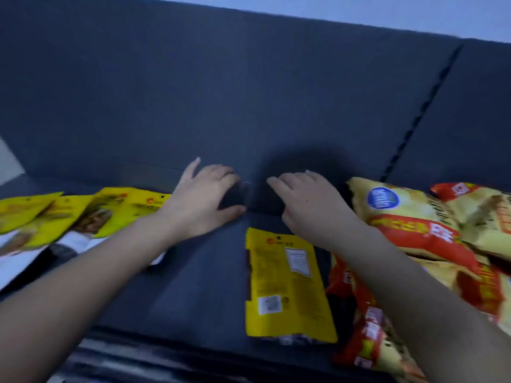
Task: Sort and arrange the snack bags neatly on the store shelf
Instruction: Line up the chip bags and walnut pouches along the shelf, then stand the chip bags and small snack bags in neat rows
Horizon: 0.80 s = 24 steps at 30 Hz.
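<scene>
A dark, blurred packet [249,199] lies at the back of the dark shelf [193,286], between my hands. My left hand [204,197] grips its left end, thumb below and fingers curled over the top. My right hand [307,200] lies over its right end with the thumb hidden. A yellow snack bag [284,283] lies flat, back side up, just in front of my right hand. Under my left forearm, several yellow bags [83,214] overlap in a row at the left. Large yellow-and-red snack bags [409,225] are piled at the right.
The shelf's dark back panel [221,92] rises behind my hands, with a slotted upright [420,106] at the right. The shelf's front edge [166,355] runs along the bottom. Bare shelf shows between the left row and the flat yellow bag.
</scene>
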Available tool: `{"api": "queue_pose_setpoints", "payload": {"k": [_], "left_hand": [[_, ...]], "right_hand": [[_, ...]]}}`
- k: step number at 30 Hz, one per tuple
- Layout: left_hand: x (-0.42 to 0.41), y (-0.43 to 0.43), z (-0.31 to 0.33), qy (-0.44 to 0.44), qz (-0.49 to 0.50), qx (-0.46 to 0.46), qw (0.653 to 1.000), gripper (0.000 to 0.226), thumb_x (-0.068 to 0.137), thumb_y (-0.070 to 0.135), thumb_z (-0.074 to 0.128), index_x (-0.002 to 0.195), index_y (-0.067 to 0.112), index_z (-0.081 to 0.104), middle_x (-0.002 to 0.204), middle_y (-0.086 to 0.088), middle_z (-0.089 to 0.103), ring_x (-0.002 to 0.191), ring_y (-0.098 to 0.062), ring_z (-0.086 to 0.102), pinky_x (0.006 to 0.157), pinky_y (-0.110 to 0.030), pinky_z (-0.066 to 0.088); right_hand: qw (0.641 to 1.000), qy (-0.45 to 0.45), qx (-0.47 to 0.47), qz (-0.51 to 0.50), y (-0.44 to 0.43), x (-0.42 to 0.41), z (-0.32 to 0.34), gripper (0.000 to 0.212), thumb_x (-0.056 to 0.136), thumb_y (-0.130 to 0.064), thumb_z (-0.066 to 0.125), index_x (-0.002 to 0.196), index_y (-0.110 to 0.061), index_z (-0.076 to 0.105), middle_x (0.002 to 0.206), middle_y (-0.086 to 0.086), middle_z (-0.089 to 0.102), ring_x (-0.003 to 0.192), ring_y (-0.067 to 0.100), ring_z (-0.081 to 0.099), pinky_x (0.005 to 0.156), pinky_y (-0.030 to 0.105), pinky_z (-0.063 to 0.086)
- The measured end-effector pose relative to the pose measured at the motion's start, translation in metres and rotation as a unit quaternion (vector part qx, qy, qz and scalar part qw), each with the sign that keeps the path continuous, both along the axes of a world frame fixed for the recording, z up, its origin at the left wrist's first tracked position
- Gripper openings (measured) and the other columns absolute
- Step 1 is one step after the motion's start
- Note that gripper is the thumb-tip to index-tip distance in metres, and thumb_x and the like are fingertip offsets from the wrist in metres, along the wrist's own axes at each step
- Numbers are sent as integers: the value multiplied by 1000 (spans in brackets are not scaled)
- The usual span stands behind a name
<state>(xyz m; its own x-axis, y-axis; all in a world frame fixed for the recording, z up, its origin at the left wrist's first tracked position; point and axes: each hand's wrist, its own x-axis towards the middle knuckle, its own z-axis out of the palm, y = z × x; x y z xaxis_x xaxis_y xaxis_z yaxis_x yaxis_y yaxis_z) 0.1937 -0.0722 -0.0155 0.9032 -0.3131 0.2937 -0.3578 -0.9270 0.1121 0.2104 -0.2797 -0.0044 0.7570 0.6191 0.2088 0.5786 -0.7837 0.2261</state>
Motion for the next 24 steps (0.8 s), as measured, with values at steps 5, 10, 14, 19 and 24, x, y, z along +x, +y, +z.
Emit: {"api": "queue_pose_setpoints", "payload": {"k": [5, 10, 14, 19, 24], "left_hand": [[-46, 131, -12, 26, 105, 40, 993, 79, 70, 62, 29, 124, 12, 59, 128, -9, 58, 125, -28, 50, 112, -53, 15], [-87, 232, -30, 65, 191, 64, 977, 68, 72, 50, 44, 127, 14, 57, 132, -6, 56, 127, -27, 48, 113, -51, 15], [-107, 299, -48, 71, 220, 53, 971, 73, 73, 60, 30, 121, 15, 61, 124, -4, 61, 120, -27, 54, 109, -52, 24], [-110, 346, -63, 116, 244, 38, 962, 75, 72, 63, 33, 128, 17, 55, 131, -2, 54, 126, -25, 46, 111, -46, 17], [-95, 366, -80, 156, 289, 25, 944, 103, 56, 76, 3, 133, 24, 48, 136, 2, 49, 127, -22, 44, 107, -39, 23]], "right_hand": [[998, 27, -14, 62, 113, -12, -16, 55, 80, -12, 55, 134, -6, 46, 121, 16, 58, 111, 36, 56, 101, 46, 35], [995, 42, -27, 92, 211, -21, -38, 54, 64, -8, 68, 117, -5, 59, 93, 15, 65, 83, 36, 64, 79, 42, 47], [995, 20, -2, 101, 267, -26, -50, 73, 49, -17, 82, 118, -4, 62, 82, 12, 67, 70, 32, 65, 68, 37, 51], [990, 95, -34, 101, 305, -33, -70, 62, 93, -27, 45, 148, -15, 19, 138, 6, 43, 125, 27, 42, 103, 36, 29], [987, 130, -17, 90, 322, -23, -75, 59, 99, -46, 30, 149, -20, 12, 146, 2, 35, 131, 23, 35, 107, 35, 28]]}}
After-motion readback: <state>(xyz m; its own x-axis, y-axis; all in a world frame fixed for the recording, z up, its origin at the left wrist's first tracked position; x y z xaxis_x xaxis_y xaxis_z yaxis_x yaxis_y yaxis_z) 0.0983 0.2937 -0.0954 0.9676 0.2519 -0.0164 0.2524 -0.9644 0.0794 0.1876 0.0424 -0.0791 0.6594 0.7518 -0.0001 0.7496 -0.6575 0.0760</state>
